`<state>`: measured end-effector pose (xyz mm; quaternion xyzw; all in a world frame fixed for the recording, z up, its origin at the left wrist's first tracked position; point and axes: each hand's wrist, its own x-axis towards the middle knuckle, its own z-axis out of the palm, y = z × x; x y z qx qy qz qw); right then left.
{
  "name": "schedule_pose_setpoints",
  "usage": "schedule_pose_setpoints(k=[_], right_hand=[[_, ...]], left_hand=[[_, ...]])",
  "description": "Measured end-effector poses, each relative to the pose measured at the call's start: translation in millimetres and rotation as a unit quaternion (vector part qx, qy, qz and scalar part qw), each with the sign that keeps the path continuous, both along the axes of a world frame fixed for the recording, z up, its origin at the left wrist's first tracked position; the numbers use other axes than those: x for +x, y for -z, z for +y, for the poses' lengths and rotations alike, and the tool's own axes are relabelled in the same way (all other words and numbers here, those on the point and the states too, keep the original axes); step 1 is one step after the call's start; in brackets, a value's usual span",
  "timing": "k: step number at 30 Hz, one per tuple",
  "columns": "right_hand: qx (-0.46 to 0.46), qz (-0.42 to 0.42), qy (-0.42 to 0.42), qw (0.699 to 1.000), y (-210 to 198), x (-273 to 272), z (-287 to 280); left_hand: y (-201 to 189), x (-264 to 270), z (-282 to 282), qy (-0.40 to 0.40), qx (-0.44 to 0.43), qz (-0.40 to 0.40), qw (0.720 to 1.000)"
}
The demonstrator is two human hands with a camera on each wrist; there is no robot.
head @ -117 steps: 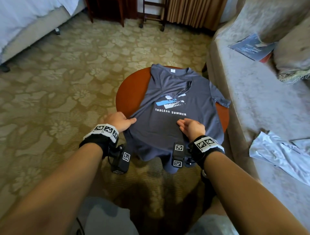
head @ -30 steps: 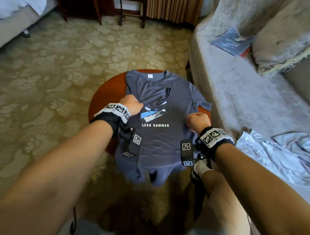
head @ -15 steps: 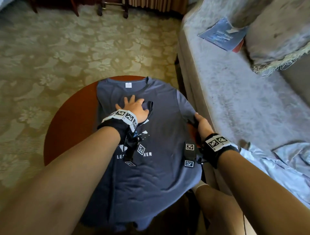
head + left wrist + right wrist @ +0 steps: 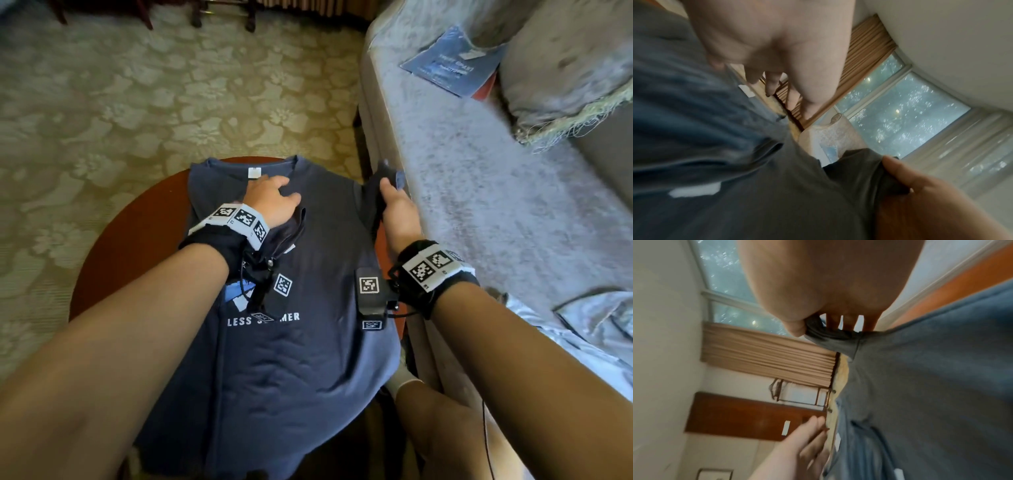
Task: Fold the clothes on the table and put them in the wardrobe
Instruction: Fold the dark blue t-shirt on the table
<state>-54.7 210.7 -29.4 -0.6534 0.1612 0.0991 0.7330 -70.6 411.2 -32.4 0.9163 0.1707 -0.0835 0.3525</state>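
Fingers [image 4: 385, 185] of the right hand [image 4: 399, 214] pinch the t-shirt [image 4: 308, 359] sleeve; left hand [image 4: 274, 202] presses flat, fingers straight.

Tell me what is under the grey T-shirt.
Under the grey T-shirt is a round reddish-brown table, bare at the left and far rim. The shirt's hem hangs over the near edge. Whatever else may lie beneath the cloth is covered. The left hand presses on it; the right hand grips its sleeve.

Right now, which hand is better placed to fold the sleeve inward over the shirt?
The right hand: it already pinches the lifted sleeve, while the left hand rests flat near the collar of the T-shirt.
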Motion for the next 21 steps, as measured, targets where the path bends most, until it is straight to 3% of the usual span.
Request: schedule_pose_setpoints(k=[3, 6, 8, 9, 11, 14, 17, 18, 19, 21], right_hand=[[-0.04, -0.057, -0.073, 0.995, -11.7, -1.0, 28.9], [-0.104, -0.093, -0.159, 0.977, -15.3, -3.8, 61.9], [-0.143, -0.111, -0.229, 0.956, -7.9, -4.7, 83.6], [-0.179, -0.121, -0.27, 0.938, -5.1, -6.5, 93.2], [-0.224, -0.14, -0.342, 0.902, 9.0, -8.6, 109.3], [-0.253, -0.114, -0.425, 0.861, 26.2, -8.9, 122.6], [-0.319, -0.104, -0.493, 0.803, 26.3, -11.5, 125.1], [-0.302, -0.103, -0.501, 0.805, 24.7, -11.3, 124.5], [-0.27, -0.104, -0.482, 0.827, 20.3, -12.1, 120.8], [-0.214, -0.087, -0.348, 0.909, 14.2, -11.8, 110.7]], left_hand=[[-29.9, 9.0, -3.4, -0.053, -0.205, -0.027, 0.977], [-46.4, 17.2, -1.1, -0.097, -0.45, 0.061, 0.886], [-48.2, 23.5, 10.0, -0.1, -0.525, 0.093, 0.84], [-47.7, 24.8, 15.1, -0.104, -0.535, 0.103, 0.832], [-33.4, 25.4, 28.5, -0.129, -0.499, 0.111, 0.85], [-2.4, 19.6, 50.6, -0.151, -0.379, 0.13, 0.904], [11.2, 10.6, 63.7, -0.182, -0.339, 0.118, 0.915], [11.1, 8.6, 64.9, -0.189, -0.334, 0.114, 0.916], [10.8, 7.7, 64.5, -0.193, -0.324, 0.108, 0.92], [11.3, 8.0, 64.1, -0.202, -0.3, 0.072, 0.93]])
